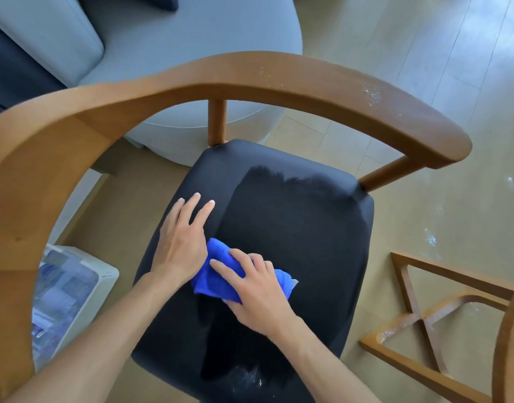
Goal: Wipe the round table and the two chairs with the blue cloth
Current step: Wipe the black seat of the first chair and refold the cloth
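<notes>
On the black seat my right hand curls over the bunched blue cloth, fingers bent, pressing; the left hand lies flat, fingers straight, holding nothing. I'd keep pressure even, sweeping toward the near-edge crumbs.

The curved wooden armrest rings the black seat on 3 sides, with open gaps under it. Only the near edge lies open. 1 post blocks the back.

Grey sofa, white appliance, wooden floor
</notes>
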### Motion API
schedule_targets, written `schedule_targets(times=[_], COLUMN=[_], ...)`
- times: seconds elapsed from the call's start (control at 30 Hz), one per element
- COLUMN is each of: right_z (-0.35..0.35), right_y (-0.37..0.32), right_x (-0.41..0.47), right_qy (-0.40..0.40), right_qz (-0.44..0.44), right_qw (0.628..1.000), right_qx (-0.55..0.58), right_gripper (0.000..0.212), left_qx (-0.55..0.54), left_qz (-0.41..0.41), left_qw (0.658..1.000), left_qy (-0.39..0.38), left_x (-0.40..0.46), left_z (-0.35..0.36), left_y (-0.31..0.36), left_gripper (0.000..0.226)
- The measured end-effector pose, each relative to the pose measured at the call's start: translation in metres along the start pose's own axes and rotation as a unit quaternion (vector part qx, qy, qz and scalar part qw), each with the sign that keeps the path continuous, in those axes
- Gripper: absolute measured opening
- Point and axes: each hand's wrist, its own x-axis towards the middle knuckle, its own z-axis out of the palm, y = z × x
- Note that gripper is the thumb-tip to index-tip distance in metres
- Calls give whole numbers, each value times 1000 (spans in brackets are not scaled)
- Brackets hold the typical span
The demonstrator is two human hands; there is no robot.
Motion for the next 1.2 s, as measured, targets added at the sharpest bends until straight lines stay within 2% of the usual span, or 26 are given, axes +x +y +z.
schedule_targets(times=[0.07,0.13,0.2,0.27,0.37,0.43,0.5,0.57,0.63,0.67,0.8,0.9,1.03,1.2], right_z=[-14,-27,-35,-36,-25,-14,-4,3,8,10,17,20,20,17], right_y=[21,47,76,99,117,120,118,117,118,120,124,126,126,124], right_x=[-10,-23,-36,-43,-42,-38,-35,-32,-31,-31,-29,-29,-28,-28], right_qy=[-24,53,157,191,181,175,166,151,142,145,170,180,184,186], right_qz=[5,53,115,156,149,166,198,218,221,221,223,219,218,217], right_qw=[996,990,978,969,970,968,962,958,957,956,953,952,952,952], right_qx=[86,117,70,-3,-65,-74,-87,-109,-125,-129,-120,-115,-110,-106], right_gripper=[68,56,44,41,44,47,49,51,53,54,57,59,59,59], left_qx=[-26,-10,104,203,226,197,131,73,70,82,109,166,173,128], left_qz=[108,235,362,407,404,385,282,129,23,5,70,139,132,100], left_qw=[993,972,924,885,881,900,950,988,996,995,987,974,975,986], left_qy=[41,0,-66,-103,-93,-50,8,53,59,65,95,69,53,24], left_x=[-9,-21,-32,-35,-28,-21,-5,26,69,92,153,154,160,132], left_z=[-4,-3,7,17,28,34,32,22,10,8,17,43,46,23], left_y=[11,22,26,25,28,32,37,48,59,65,108,141,137,89], left_gripper=[46,52,61,69,81,82,81,77,72,70,70,70,60,59])
